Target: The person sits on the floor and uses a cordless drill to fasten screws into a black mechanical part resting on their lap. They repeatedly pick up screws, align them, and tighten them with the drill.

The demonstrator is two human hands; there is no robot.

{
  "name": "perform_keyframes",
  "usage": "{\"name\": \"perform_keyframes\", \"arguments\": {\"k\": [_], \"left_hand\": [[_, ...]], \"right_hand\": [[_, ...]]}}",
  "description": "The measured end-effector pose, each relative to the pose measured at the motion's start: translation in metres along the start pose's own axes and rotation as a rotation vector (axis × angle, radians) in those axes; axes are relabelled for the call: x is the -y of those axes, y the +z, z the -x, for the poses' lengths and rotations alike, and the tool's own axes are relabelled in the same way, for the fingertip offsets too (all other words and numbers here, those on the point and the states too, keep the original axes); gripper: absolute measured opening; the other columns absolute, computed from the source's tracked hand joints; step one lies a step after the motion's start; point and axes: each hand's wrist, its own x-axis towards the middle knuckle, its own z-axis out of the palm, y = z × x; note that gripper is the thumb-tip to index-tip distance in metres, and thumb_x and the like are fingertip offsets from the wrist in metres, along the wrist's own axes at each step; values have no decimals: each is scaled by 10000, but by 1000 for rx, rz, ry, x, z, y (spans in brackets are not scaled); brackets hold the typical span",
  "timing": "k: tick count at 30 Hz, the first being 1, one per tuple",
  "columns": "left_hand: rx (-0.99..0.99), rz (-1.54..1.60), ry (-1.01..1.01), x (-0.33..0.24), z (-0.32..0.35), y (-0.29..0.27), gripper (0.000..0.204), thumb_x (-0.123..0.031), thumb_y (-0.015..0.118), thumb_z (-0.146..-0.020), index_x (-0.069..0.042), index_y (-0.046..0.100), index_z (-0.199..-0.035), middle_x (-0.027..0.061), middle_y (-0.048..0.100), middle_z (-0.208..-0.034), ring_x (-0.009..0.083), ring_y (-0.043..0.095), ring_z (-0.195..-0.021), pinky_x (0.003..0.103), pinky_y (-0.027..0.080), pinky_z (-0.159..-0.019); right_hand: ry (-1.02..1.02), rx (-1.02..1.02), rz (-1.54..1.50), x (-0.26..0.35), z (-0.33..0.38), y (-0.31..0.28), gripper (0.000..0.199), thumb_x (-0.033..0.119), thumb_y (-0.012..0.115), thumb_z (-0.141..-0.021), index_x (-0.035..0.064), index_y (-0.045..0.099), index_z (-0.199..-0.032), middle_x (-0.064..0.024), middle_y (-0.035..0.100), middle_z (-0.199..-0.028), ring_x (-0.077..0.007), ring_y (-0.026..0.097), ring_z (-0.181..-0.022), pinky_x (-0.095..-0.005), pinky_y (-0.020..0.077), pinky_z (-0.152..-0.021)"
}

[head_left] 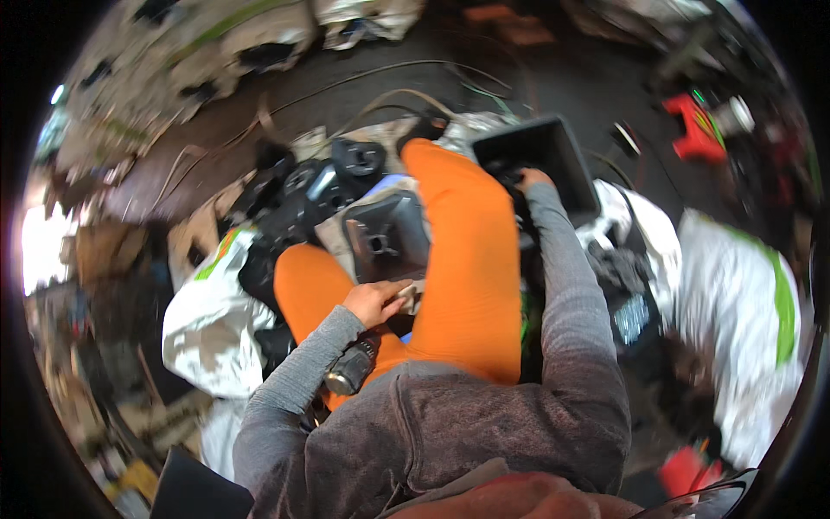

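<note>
My left hand (373, 303) rests between my thighs, its fingers closed around a small pale beige piece (408, 299) whose kind I cannot make out. Just below that wrist, a dark cylindrical tool (352, 368) with a metallic end lies across my lap. Past my knees stands a dark grey box-shaped container (387, 238) with a raised post inside. On the other side, my right hand (534, 180) reaches over the near edge of a black bin (575, 164). Its fingertips are blurred and partly hidden against dark parts (506, 173) in the bin.
Several black moulded parts (333, 177) are heaped beyond my left knee. White sacks stand at the left (212, 329) and right (735, 294). Cables (389, 69) run over the dark floor ahead. A red tool (692, 128) lies at the far right.
</note>
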Motion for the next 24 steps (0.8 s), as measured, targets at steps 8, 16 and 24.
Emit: {"name": "perform_keyframes", "arguments": {"k": [8,16,24], "left_hand": [[-439,334,-566,0,103,-41,360,-186,592,-923,-95,594,-1271,135,699,-1067,258,694,-917,348,535,-836],[-435,330,-531,-20,136,-25,318,-177,598,-913,-68,631,-1209,130,705,-997,240,696,-859,344,535,-801],[-281,605,-480,-1,159,-15,342,-159,589,-946,-22,585,-1260,110,685,-1101,152,662,-945,293,522,-859]], "right_hand": [[-68,205,58,24,-49,61,614,460,553,-865,116,488,-1369,-215,456,-1402,-377,466,-1275,-442,401,-1046],[-6,-214,-305,7,24,-63,374,288,748,-819,20,648,-1060,-172,678,-1063,-289,645,-998,-404,516,-855],[-240,91,-948,222,190,-152,437,281,673,-907,3,590,-1233,-74,650,-1069,-156,605,-953,-276,494,-804]]}}
